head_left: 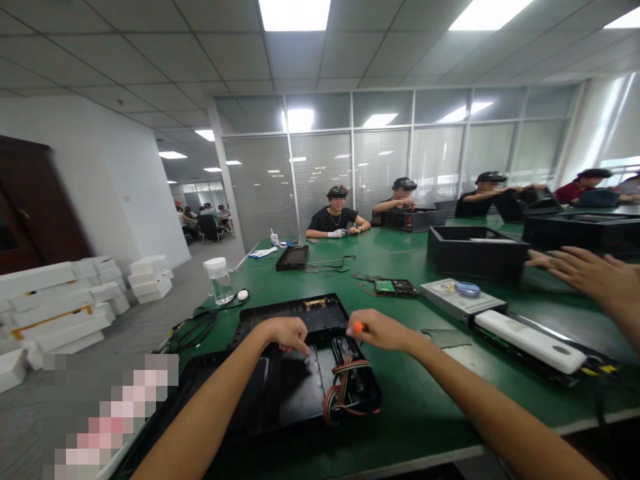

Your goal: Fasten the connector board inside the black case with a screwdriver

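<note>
Directly in front of me lies a black electronics casing [280, 393] with its inside showing. A bundle of striped ribbon wires [345, 383] loops over its right end. My left hand [286, 333] is over the casing's middle, index finger stretched down towards the inner plate and the other fingers curled, holding nothing visible. At the casing's upper right corner, my right hand [380, 330] is closed around a screwdriver [358, 327]; only its orange handle end shows clearly, and its tip is hidden. Behind, a black cover-like panel [295, 320] touches or overlaps the casing.
On the green table [400, 407] stand a lidded water jar [219, 280], black cables [200, 327], a circuit board [395, 287], a grey metal drive box [460, 300] and a white long unit [530, 340]. A co-worker's hands [590, 273] reach in at right. Several people sit opposite.
</note>
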The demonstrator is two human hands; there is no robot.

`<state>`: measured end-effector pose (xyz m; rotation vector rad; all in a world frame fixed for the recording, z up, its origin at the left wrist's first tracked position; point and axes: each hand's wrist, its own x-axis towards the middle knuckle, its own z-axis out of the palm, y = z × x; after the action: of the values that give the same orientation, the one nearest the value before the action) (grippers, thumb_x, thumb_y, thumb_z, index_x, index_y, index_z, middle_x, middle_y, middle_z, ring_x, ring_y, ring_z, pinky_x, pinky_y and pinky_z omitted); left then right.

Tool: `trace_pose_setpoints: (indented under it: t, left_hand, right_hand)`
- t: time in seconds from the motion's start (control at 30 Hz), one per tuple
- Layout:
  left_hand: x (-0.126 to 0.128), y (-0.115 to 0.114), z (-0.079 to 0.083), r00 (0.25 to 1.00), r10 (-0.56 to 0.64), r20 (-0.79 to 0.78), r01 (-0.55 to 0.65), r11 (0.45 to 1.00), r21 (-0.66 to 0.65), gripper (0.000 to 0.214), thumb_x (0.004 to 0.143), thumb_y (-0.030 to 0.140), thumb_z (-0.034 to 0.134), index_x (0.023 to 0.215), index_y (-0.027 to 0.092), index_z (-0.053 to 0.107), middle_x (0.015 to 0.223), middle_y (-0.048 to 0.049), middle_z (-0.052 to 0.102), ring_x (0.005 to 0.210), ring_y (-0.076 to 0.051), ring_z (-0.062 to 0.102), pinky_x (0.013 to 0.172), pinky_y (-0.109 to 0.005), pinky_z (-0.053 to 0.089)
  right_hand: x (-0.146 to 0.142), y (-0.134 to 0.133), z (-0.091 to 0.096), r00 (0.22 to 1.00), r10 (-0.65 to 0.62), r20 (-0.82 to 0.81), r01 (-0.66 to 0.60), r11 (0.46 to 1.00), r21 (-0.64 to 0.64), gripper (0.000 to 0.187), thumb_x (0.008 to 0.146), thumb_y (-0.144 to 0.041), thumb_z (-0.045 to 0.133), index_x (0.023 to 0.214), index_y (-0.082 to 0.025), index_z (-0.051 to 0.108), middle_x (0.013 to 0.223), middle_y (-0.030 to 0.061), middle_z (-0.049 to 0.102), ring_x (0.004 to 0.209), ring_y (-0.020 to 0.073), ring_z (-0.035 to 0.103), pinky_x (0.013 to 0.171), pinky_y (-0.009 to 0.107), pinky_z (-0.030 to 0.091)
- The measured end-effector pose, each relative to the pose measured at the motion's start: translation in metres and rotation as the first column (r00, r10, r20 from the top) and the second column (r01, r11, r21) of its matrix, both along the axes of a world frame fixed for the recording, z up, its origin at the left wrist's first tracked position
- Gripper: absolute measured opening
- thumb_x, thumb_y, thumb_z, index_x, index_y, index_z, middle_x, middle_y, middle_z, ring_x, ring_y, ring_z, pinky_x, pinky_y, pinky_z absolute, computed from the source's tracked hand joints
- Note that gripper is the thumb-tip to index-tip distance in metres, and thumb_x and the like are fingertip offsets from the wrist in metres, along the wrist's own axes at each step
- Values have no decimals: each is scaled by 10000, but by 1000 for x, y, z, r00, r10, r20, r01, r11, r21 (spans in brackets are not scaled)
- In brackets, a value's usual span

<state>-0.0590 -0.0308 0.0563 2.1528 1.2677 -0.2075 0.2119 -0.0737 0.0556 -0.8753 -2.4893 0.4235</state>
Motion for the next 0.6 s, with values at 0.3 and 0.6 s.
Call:
trace_pose_setpoints:
  t: [0.3, 0.6]
  left_hand:
    - [-31, 32, -8, 999, -39, 17, 30, 928, 371, 403, 747, 494, 504, 945, 152, 584, 771, -20, 600, 681, -134, 528, 584, -195, 363]
    - [-49, 38, -32, 988, -112, 104, 80, 959, 271, 464, 766, 549, 444, 840, 137, 643, 743, -5, 589, 662, -124, 500, 577, -182, 340]
  right_hand:
    - [8, -98, -32, 913, -164, 374, 57, 958, 280, 407, 749, -232, 514, 1149, -251, 443, 1063, 57, 498, 751, 160, 564, 606, 246, 406]
    - [17, -98, -60, 943, -159, 294, 68, 953, 297, 344, 779, -257, 491, 1121, -261, 458, 1157, 82, 422, 821, 175, 555, 677, 290, 443]
